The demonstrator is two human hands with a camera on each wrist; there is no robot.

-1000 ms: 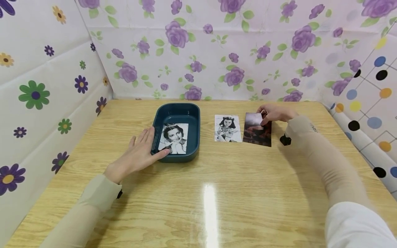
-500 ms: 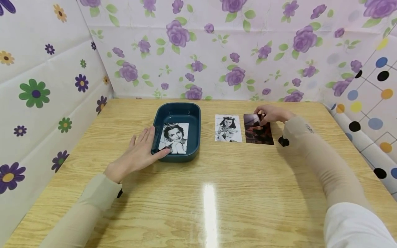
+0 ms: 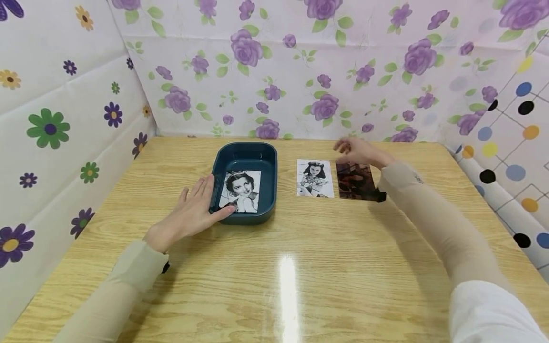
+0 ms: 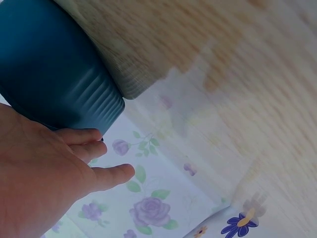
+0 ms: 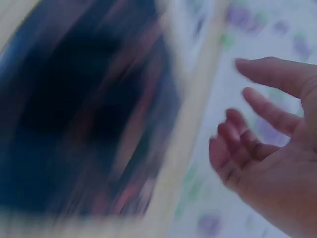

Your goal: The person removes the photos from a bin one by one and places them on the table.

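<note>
We see a light wooden table (image 3: pixel 300 267) with a glossy top. On it lies flat a black-and-white portrait photograph (image 3: pixel 315 178). Behind stands a wall of purple-rose paper (image 3: pixel 300 71), and at the right a dotted paper wall (image 3: pixel 514 119).

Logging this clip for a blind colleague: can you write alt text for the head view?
A person's left hand rests against the side of a dark blue tray holding a black-and-white portrait photo, on a wooden table. To the right, the right hand hovers open over a dark photo lying beside another black-and-white photo.
</note>
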